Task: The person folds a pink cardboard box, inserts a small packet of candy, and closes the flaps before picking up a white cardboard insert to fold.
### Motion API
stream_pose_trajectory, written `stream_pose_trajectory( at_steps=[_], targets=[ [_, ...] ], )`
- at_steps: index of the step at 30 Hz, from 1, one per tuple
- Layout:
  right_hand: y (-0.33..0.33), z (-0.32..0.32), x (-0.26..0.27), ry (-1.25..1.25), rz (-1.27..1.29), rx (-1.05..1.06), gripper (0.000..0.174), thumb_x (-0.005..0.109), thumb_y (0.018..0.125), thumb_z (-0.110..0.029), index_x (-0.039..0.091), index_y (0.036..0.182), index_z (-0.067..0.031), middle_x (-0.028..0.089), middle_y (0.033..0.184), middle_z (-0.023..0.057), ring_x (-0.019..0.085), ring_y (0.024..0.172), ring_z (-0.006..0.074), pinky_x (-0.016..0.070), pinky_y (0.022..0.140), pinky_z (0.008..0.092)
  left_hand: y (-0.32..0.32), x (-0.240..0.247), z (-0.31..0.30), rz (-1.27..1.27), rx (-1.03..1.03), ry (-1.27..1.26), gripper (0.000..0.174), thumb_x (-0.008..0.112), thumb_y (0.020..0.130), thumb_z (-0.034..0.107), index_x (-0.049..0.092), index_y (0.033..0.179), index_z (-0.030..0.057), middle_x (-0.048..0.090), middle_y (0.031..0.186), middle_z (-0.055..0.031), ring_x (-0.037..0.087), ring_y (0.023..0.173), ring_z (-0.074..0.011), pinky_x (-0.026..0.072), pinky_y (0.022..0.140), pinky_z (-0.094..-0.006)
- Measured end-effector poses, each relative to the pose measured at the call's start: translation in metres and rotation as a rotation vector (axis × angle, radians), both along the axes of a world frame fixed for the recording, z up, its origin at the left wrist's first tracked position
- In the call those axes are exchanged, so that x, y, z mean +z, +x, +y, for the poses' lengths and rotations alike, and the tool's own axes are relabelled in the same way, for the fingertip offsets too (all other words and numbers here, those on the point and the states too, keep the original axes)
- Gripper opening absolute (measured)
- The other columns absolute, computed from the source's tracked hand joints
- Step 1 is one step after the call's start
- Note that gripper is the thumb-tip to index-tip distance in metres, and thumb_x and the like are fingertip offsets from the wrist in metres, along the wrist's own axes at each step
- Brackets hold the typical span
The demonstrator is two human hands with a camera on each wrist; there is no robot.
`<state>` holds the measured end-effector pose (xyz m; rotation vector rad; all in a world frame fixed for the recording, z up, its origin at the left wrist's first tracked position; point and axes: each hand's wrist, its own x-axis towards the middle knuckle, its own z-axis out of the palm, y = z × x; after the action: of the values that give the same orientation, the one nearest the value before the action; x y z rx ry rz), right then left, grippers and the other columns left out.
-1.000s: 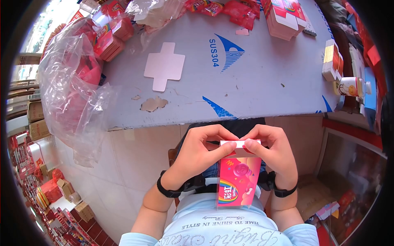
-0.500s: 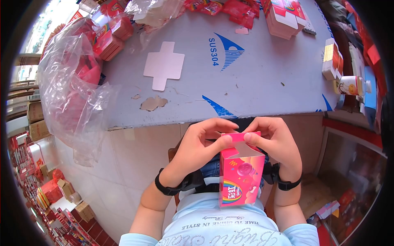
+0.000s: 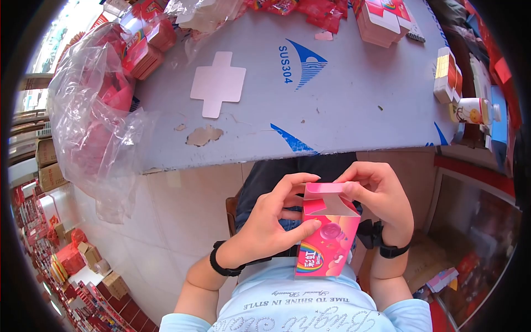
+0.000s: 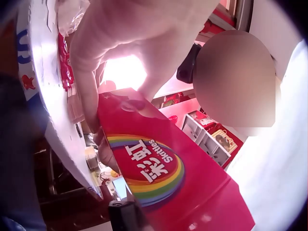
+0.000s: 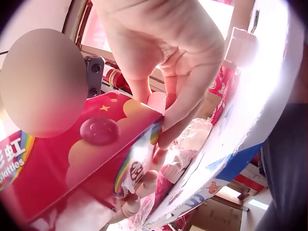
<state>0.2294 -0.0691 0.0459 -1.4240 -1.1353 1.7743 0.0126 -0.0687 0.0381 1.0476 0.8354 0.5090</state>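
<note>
A pink Skittles carton [image 3: 326, 246] stands in front of the person's light-blue shirt, its top open and a flap [image 3: 316, 190] raised at the back edge. The left hand [image 3: 271, 221] grips the carton's left side, thumb on the printed front and fingers behind. At the upper right corner, the right hand [image 3: 379, 193] pinches the flap between thumb and fingers. In the left wrist view the carton's rainbow-printed face [image 4: 168, 168] fills the foreground. The right wrist view shows the right fingers at the top end, with left fingertips [image 5: 144, 190] against the far side.
On the table [image 3: 254, 127] lies a white cross-shaped card [image 3: 218, 84]. Stacks of flat pink cartons [image 3: 381, 25] and red packets [image 3: 321, 14] lie along the back. A clear plastic bag [image 3: 94, 110] hangs over the left edge. A cup-like container [image 3: 473, 110] stands at right.
The carton's top went from folded over to open with its flap raised. The left thumb has slid from the top edge down onto the front, while the right hand has shifted slightly right.
</note>
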Motion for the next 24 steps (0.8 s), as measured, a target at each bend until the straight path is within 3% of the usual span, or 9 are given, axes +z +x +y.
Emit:
stream_pose_trajectory(
  at_steps=[4,11,14,16,24],
  targets=[
    [0.0,-0.004,0.011,-0.029,-0.011,0.033,0.015,0.064,0.081,-0.011,0.061,0.083,0.0039,0.061,0.07,0.0033,0.057,0.065,0.0066,0.0479,0.061,0.0211,0.0,0.002,-0.001,0.005,-0.053,0.025,0.048,0.066,0.079,0.009,0.045,0.121,0.0005,0.057,0.114,-0.0148,0.058,0.105,-0.0216,0.0498,0.087,-0.0339],
    [-0.004,-0.011,0.013,0.121,-0.054,0.085,0.019,0.068,0.077,-0.012,0.059,0.085,0.0026,0.063,0.079,0.005,0.06,0.074,0.0094,0.05,0.068,0.0242,-0.001,-0.001,-0.003,0.009,-0.1,0.038,0.047,0.065,0.08,0.009,0.044,0.122,0.0008,0.058,0.113,-0.0149,0.058,0.104,-0.021,0.0498,0.087,-0.0335],
    [0.002,-0.009,0.006,0.013,0.065,0.083,0.018,0.069,0.077,-0.01,0.058,0.087,0.0009,0.063,0.081,0.0042,0.06,0.076,0.0091,0.0492,0.07,0.0241,0.001,-0.003,-0.009,-0.025,-0.016,0.051,0.045,0.066,0.079,0.009,0.046,0.119,0.0035,0.057,0.111,-0.0143,0.059,0.102,-0.0225,0.0528,0.083,-0.035],
    [0.003,-0.01,-0.007,-0.009,0.105,0.059,0.018,0.069,0.077,-0.009,0.058,0.087,0.0005,0.063,0.081,0.0037,0.06,0.077,0.0089,0.0488,0.071,0.0237,0.005,-0.006,-0.016,-0.196,0.248,0.034,0.049,0.069,0.077,0.008,0.044,0.118,0.0034,0.053,0.116,-0.0149,0.058,0.103,-0.0221,0.0536,0.082,-0.0345],
    [0.001,-0.01,-0.004,0.053,0.033,0.094,0.017,0.069,0.074,-0.003,0.06,0.088,0.0,0.064,0.081,0.004,0.061,0.078,0.0099,0.0499,0.072,0.0247,-0.001,-0.019,-0.021,-0.056,0.148,0.232,0.026,0.076,0.071,0.01,0.061,0.088,-0.0027,0.055,0.116,-0.015,0.06,0.099,-0.0191,0.0577,0.072,-0.0295]
  ],
)
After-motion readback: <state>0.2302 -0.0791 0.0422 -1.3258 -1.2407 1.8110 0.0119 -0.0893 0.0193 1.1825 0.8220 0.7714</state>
